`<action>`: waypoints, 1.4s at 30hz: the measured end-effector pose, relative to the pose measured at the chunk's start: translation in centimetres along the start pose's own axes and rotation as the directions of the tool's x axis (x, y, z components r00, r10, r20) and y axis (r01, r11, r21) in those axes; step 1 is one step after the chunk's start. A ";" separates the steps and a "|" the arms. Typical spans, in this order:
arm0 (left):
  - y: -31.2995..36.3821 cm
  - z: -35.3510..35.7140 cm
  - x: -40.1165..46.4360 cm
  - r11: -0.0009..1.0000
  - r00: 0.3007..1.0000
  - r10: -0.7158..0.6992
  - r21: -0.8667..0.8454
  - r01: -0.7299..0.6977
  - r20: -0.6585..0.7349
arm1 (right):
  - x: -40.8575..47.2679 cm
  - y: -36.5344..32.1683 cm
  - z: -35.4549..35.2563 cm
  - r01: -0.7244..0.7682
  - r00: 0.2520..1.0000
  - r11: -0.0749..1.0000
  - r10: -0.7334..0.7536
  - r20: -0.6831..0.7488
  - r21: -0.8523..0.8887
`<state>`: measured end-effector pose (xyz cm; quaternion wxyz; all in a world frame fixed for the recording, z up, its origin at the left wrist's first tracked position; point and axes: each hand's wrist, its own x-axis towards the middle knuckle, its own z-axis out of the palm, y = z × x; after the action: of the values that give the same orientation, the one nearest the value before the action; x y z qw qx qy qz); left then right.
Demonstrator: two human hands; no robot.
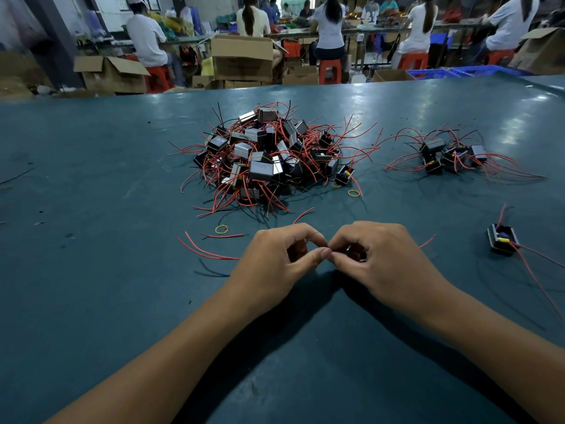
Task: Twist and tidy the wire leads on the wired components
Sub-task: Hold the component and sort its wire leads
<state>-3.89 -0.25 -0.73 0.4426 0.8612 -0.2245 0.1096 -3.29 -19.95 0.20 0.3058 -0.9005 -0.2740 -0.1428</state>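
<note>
**Q:** On the teal worktop [91,179], how many groups of wired components appear, and how many hands?

**A:** Three groups and two hands. One large heap [266,157], too tangled to count, lies at the centre; a small cluster [449,156] of about four units lies well apart to its right; one single component [503,241] sits alone near the right edge. Three yellow rubber bands [221,229] lie loose near the heap. Several loose red leads [208,250] trail beside the left hand [275,264].

**Q:** What state are the hands in?

**A:** Both are curled, fingertips meeting at the centre. The right hand [382,261] closes around a dark component [356,254], mostly hidden; the left hand pinches a thin lead against it.

**Q:** Is any writing legible?

**A:** None; the units show only grey tape and yellow bands. Six seated workers [146,38] and cardboard boxes [241,58] fill the background.
</note>
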 end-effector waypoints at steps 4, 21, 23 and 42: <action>0.1 0.1 -0.1 1.000 1.000 0.017 0.015 -0.017 -0.024 | -0.1 -0.2 0.0 -0.017 1.000 1.000 0.017 -0.006 0.008; 0.0 -0.6 0.0 0.995 0.999 0.011 0.099 -0.015 0.040 | -0.2 0.1 0.2 -0.077 0.997 0.993 0.078 -0.013 0.084; 0.0 -0.4 0.1 0.990 1.000 0.019 0.138 -0.022 0.023 | -0.2 0.0 0.1 -0.070 0.997 0.993 0.071 -0.007 0.099; -0.1 -0.2 0.1 0.995 0.992 -0.070 0.070 0.077 -0.105 | -0.1 0.0 0.2 -0.125 0.991 0.992 0.125 0.045 0.010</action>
<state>-3.73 -0.05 -0.67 0.4251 0.8780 -0.1655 0.1453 -3.30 -19.87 0.00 0.3140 -0.9169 -0.2247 -0.1015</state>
